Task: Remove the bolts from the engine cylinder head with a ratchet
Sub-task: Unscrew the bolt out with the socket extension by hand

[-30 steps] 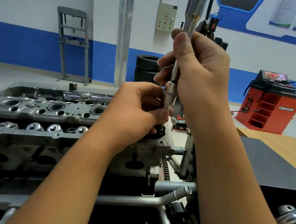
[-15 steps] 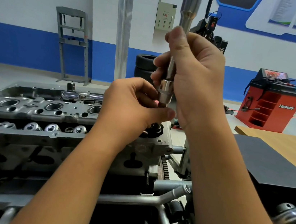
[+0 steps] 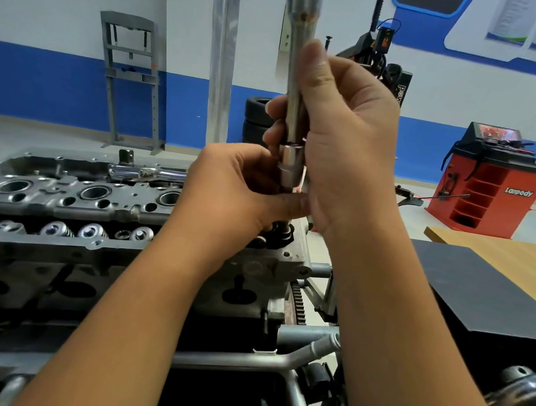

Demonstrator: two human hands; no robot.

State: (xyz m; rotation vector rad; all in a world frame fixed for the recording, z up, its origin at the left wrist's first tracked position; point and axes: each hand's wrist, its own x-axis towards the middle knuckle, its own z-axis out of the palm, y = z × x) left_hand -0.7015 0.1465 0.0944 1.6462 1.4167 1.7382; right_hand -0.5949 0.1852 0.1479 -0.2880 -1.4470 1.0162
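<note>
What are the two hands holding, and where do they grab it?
The right hand grips the long silver metal extension bar around its lower shaft. The left hand pinches just below the shiny steel socket; what it holds is hidden.

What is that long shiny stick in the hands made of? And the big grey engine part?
The long tool looks like polished steel, probably chrome plated: it is mirror bright with sharp highlights, like the socket on its end. The cylinder head looks like cast aluminium, though that is less sure: dull, matte grey, slightly rough, with darker oily patches.
</note>
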